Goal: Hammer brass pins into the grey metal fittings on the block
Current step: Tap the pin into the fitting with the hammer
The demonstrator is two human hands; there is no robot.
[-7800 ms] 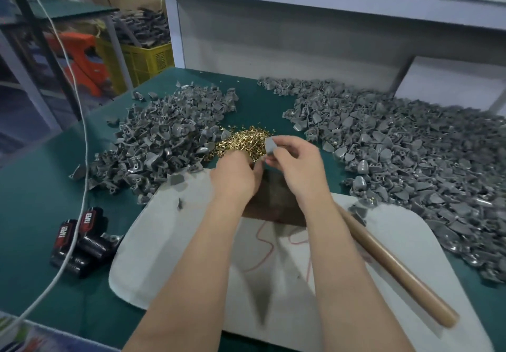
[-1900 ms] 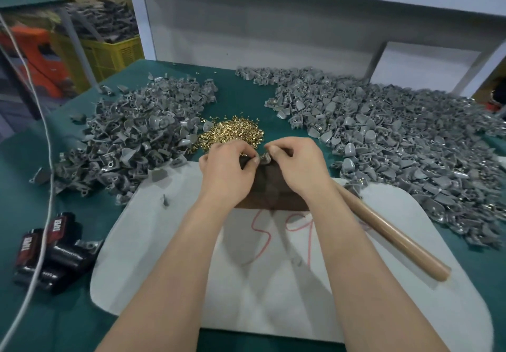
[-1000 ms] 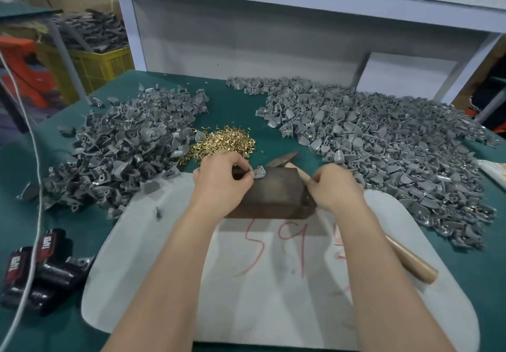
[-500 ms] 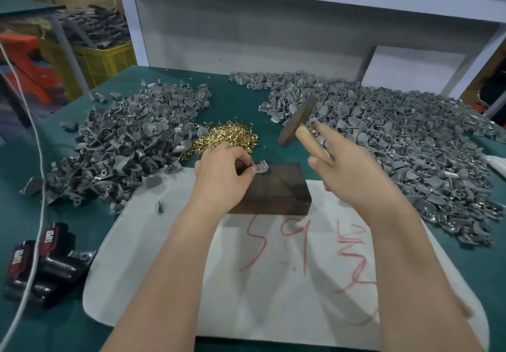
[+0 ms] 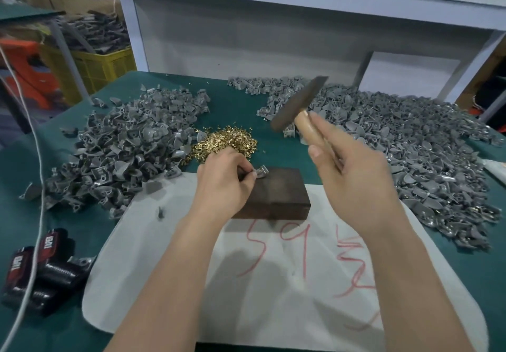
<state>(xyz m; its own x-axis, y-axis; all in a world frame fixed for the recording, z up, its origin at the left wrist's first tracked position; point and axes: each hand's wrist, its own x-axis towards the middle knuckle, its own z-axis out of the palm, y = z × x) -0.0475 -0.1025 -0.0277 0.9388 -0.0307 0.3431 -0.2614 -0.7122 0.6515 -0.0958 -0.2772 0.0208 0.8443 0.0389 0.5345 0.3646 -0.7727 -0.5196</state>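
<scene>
A dark wooden block (image 5: pixel 276 195) lies on a white mat (image 5: pixel 273 283). At the block's far left corner my left hand (image 5: pixel 224 182) pinches a small grey metal fitting (image 5: pixel 261 172) against the top. My right hand (image 5: pixel 353 171) grips the wooden handle of a hammer (image 5: pixel 298 104), whose dark head is raised above and to the right of the block, blurred. A heap of brass pins (image 5: pixel 227 143) lies just beyond my left hand. Whether a pin stands in the fitting I cannot tell.
Grey fittings lie in a pile on the left (image 5: pixel 123 146) and a larger pile on the right (image 5: pixel 397 138) of the green table. Two black-and-red batteries (image 5: pixel 41 264) and a white cable (image 5: pixel 35 187) sit at the left. A white shelf frame (image 5: pixel 273 23) stands behind.
My right hand left the fitting, took the hammer from the mat and has raised it over the block. My left hand keeps the fitting on the block.
</scene>
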